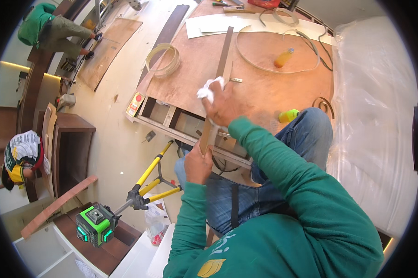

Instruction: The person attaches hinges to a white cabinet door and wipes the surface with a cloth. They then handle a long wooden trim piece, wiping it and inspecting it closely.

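Green sleeves frame the view: left hand (pixel 198 163) clamps the near end of the wood strip (pixel 217 88) to steady it; right hand (pixel 220 107) presses a white rag (pixel 209 89) onto it, strip lying across the plywood bench (pixel 264 88).

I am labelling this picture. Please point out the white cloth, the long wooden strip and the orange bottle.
white cloth (pixel 208 89), head view, on its bunched middle.
long wooden strip (pixel 225 53), head view, on its upper half.
orange bottle (pixel 283 58), head view, on its body.
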Motion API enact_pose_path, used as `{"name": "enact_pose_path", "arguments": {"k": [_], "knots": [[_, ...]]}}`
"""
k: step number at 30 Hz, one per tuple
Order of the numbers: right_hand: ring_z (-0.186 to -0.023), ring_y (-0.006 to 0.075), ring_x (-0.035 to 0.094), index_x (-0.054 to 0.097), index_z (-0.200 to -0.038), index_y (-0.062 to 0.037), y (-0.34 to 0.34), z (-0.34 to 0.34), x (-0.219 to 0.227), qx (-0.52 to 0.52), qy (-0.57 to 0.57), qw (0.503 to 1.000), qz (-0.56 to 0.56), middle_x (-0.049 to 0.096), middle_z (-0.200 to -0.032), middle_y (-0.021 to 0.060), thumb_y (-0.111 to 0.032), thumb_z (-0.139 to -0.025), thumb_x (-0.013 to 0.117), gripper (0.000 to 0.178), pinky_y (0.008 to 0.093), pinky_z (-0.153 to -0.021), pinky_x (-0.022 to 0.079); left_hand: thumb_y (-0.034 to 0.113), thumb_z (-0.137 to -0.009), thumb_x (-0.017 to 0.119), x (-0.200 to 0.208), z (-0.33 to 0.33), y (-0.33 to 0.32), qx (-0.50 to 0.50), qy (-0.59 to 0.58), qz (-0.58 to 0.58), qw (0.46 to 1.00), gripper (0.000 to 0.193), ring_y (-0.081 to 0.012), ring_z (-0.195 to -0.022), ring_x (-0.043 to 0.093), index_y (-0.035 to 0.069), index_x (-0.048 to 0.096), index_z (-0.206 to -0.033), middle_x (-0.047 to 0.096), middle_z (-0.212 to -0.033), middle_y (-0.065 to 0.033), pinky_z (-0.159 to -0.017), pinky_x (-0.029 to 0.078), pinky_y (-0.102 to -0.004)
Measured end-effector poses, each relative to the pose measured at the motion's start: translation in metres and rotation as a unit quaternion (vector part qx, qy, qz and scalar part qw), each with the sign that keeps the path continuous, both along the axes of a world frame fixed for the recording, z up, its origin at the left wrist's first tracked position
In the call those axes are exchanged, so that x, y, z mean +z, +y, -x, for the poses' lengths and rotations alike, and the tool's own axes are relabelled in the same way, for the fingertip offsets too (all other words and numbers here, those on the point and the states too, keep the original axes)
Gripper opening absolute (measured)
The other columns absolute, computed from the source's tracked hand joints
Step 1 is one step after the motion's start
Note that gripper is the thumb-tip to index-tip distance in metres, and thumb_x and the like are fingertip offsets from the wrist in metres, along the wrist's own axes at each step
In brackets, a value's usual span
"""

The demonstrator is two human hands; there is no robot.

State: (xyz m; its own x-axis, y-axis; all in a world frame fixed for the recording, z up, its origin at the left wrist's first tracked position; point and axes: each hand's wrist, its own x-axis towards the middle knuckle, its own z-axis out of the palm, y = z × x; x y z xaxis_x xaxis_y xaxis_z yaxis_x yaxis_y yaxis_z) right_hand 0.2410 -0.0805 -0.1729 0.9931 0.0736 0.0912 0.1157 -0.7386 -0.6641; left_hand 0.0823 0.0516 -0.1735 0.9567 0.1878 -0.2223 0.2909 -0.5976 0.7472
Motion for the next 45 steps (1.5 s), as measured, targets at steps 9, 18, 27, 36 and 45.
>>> {"name": "enact_pose_path", "arguments": {"k": [9, 18, 27, 36, 45], "knots": [[-0.126, 0.0491, 0.062, 0.049, -0.147, -0.0132, -0.089, -0.212, 0.004, -0.089, 0.067, 0.988, 0.11, 0.054, -0.142, 0.0334, -0.06, -0.103, 0.051, 0.064, 0.056, -0.107, 0.052, 0.027, -0.1, 0.067, 0.006, 0.004, -0.025, -0.049, 0.058, -0.055, 0.996, 0.05, -0.0474, -0.09, 0.073, 0.011, 0.059, -0.147, 0.076, -0.095, -0.0255, -0.08, 0.058, -0.0538], [-0.121, 0.0496, 0.061, 0.048, -0.145, -0.0068, -0.055, -0.097, 0.022, -0.055, 0.078, 0.991, 0.091, 0.052, -0.137, 0.0338, -0.063, -0.102, 0.051, 0.071, 0.058, -0.103, 0.051, 0.026, -0.097, 0.07, 0.016, -0.002, -0.031, -0.05, 0.071, -0.064, 0.994, 0.046, -0.0485, -0.1, 0.071, 0.012, 0.062, -0.14, 0.076, -0.102, -0.0268, -0.087, 0.057, -0.0576], [-0.111, 0.0483, 0.062, 0.051, -0.135, -0.0046, -0.046, 0.051, 0.031, -0.141, -0.059, 0.981, -0.121, 0.059, -0.122, 0.0284, -0.026, -0.091, 0.067, 0.05, 0.0555, -0.096, 0.052, 0.027, -0.087, 0.076, 0.021, -0.044, -0.053, -0.099, 0.044, -0.157, 0.982, 0.062, -0.0502, -0.1, 0.072, 0.0, 0.053, -0.138, 0.075, -0.104, -0.03, -0.089, 0.056, -0.0595], [-0.12, 0.0523, 0.06, 0.042, -0.146, 0.0044, -0.045, 0.033, 0.027, -0.051, 0.051, 0.992, -0.103, 0.054, -0.132, 0.0344, -0.032, -0.09, 0.065, 0.071, 0.0536, -0.108, 0.05, 0.026, -0.091, 0.074, -0.005, -0.114, -0.05, -0.145, 0.019, -0.146, 0.978, 0.049, -0.0497, -0.109, 0.069, 0.003, 0.059, -0.133, 0.074, -0.112, -0.0284, -0.091, 0.055, -0.0578], [-0.109, 0.0495, 0.067, 0.043, -0.131, 0.0044, -0.029, 0.006, 0.024, -0.115, 0.107, 0.98, -0.124, 0.055, -0.128, 0.0323, -0.031, -0.091, 0.068, 0.059, 0.0553, -0.093, 0.058, 0.032, -0.096, 0.074, -0.011, -0.141, -0.036, -0.164, -0.005, -0.028, 0.986, 0.046, -0.0403, -0.114, 0.072, 0.006, 0.067, -0.133, 0.076, -0.119, -0.0233, -0.093, 0.055, -0.0471]]}}
